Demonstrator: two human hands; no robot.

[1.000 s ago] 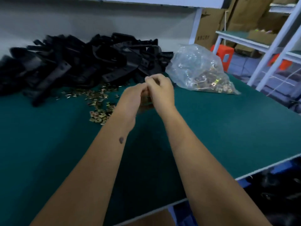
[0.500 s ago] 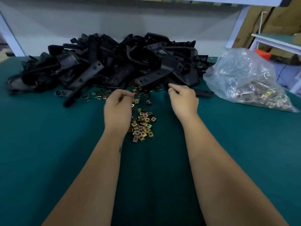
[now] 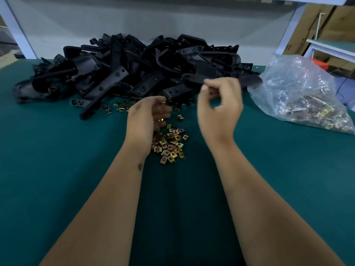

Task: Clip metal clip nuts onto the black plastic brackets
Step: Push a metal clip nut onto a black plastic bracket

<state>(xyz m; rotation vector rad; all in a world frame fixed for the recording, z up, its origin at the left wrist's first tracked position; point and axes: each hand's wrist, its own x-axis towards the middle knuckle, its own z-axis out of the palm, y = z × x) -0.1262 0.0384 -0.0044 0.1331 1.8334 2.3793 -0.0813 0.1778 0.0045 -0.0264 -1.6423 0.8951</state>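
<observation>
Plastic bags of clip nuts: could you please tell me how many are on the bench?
1. The clear plastic bag of clip nuts lies at the right of the green bench, beside the bracket pile. Another could be hidden behind that pile.

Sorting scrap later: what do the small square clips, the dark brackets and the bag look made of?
Clip nuts: likely plated metal, with a gold-pink iridescent sheen. Brackets: seemingly moulded black plastic, dull satin. Bag: thin clear plastic film, crinkled and glossy.
</observation>
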